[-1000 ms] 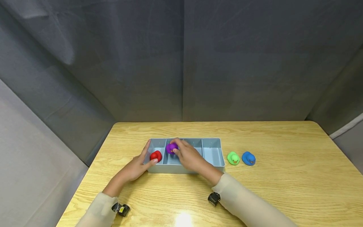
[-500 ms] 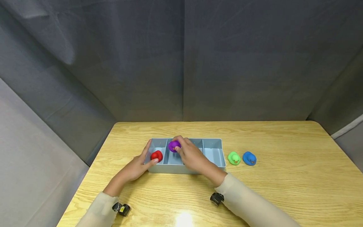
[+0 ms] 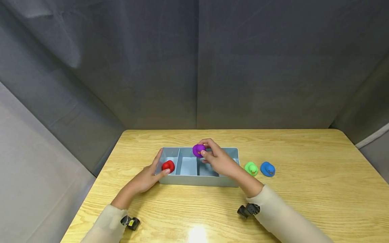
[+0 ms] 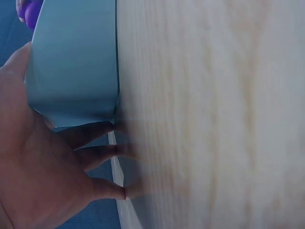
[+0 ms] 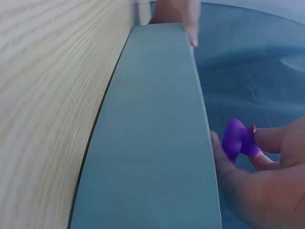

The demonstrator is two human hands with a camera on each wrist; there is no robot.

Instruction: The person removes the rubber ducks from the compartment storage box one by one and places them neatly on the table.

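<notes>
My right hand (image 3: pixel 221 162) pinches a purple toy duck (image 3: pixel 199 150) between thumb and fingers, over the back rim of a grey-blue divided box (image 3: pixel 197 181). In the right wrist view the purple duck (image 5: pixel 234 140) shows beyond the box's rim. At the box's left end rests my left hand (image 3: pixel 145 179), its thumb across the front rim and its straight fingers along the end wall. The left wrist view shows the left hand (image 4: pixel 43 162) with fingertips down near the table. A red toy duck (image 3: pixel 168 165) sits in the leftmost compartment, close to the left thumb.
Right of the box, a green toy duck (image 3: pixel 251 168) and a blue toy duck (image 3: pixel 267 169) stand side by side on the wooden table (image 3: pixel 319 175). A dark grey curtain (image 3: pixel 258 67) hangs behind the table's back edge.
My right hand has lifted the purple duck up out of the second compartment and carried it right and toward the back rim. The left hand stays at the box's left end.
</notes>
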